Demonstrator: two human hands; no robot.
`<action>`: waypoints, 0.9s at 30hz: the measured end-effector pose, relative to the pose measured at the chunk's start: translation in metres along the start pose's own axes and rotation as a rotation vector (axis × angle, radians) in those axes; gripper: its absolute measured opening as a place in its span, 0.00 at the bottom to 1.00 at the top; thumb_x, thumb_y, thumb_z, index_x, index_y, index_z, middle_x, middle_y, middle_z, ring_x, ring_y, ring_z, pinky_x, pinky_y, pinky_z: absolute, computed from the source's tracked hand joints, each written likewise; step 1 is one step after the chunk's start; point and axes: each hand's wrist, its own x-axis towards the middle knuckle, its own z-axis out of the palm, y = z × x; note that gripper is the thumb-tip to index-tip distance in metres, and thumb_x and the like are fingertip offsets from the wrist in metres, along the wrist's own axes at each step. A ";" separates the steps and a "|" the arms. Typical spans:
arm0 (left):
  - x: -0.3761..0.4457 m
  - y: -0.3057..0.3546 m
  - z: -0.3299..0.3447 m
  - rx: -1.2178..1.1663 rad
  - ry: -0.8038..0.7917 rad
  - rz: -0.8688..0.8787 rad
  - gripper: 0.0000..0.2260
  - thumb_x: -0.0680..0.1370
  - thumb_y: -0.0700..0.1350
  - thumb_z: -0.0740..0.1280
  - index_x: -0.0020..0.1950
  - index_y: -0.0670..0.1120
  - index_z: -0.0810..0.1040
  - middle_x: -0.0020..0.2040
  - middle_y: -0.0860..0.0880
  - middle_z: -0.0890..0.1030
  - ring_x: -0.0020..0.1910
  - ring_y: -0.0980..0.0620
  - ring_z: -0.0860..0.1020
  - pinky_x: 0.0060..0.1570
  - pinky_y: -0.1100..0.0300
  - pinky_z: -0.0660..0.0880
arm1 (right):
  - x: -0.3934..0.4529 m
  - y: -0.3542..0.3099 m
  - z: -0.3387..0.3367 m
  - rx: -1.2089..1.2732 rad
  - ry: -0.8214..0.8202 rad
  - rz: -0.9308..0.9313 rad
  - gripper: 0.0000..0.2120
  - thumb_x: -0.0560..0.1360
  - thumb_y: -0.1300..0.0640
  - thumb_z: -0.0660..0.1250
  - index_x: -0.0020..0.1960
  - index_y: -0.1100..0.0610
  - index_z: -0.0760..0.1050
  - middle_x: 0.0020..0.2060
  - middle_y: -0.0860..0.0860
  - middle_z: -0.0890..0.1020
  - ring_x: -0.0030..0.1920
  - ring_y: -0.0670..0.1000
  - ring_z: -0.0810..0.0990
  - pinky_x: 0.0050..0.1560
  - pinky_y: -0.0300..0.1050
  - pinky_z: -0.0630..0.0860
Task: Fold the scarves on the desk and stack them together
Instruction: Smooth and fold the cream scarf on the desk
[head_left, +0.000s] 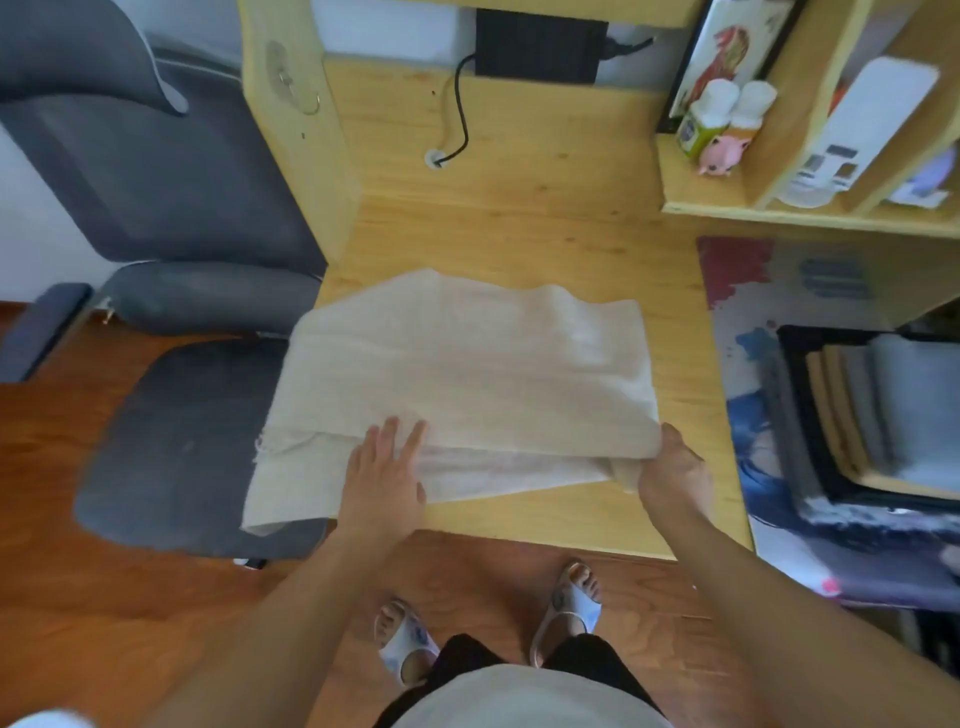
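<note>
A cream scarf (457, 364) lies folded over itself on the wooden desk (519, 223), its left end hanging past the desk's left edge. My left hand (384, 478) rests flat with straight fingers on the scarf's near lower layer. My right hand (675, 473) grips the near right corner of the upper layer, fingers curled under the fabric. A stack of folded scarves (872, 410) in grey, tan and black sits at the right on a printed mat.
A grey office chair (197, 436) stands left of the desk, under the hanging scarf end. A printed desk mat (779, 291) covers the right side. Shelves with bottles (722, 114) and a pink figure rise at the back right. A black cable (460, 119) runs into a desk hole.
</note>
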 end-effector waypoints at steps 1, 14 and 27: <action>0.005 0.001 0.000 0.007 -0.008 -0.022 0.34 0.82 0.48 0.60 0.84 0.56 0.44 0.84 0.45 0.49 0.82 0.39 0.49 0.79 0.44 0.54 | 0.001 0.000 -0.010 0.091 0.053 0.053 0.19 0.77 0.59 0.58 0.67 0.49 0.70 0.53 0.60 0.81 0.52 0.65 0.79 0.49 0.55 0.78; 0.026 0.016 -0.001 0.170 0.062 0.005 0.40 0.81 0.50 0.63 0.83 0.56 0.37 0.84 0.44 0.45 0.82 0.38 0.46 0.79 0.39 0.50 | 0.040 -0.001 -0.098 0.967 0.241 0.630 0.17 0.84 0.58 0.56 0.70 0.61 0.72 0.57 0.59 0.80 0.58 0.62 0.79 0.56 0.53 0.77; 0.073 0.011 -0.050 0.175 -0.052 -0.038 0.19 0.86 0.50 0.50 0.68 0.49 0.77 0.58 0.47 0.78 0.55 0.43 0.79 0.53 0.48 0.77 | 0.027 0.009 -0.166 -0.039 0.180 -0.278 0.19 0.73 0.71 0.64 0.58 0.54 0.77 0.51 0.53 0.80 0.48 0.54 0.76 0.44 0.43 0.68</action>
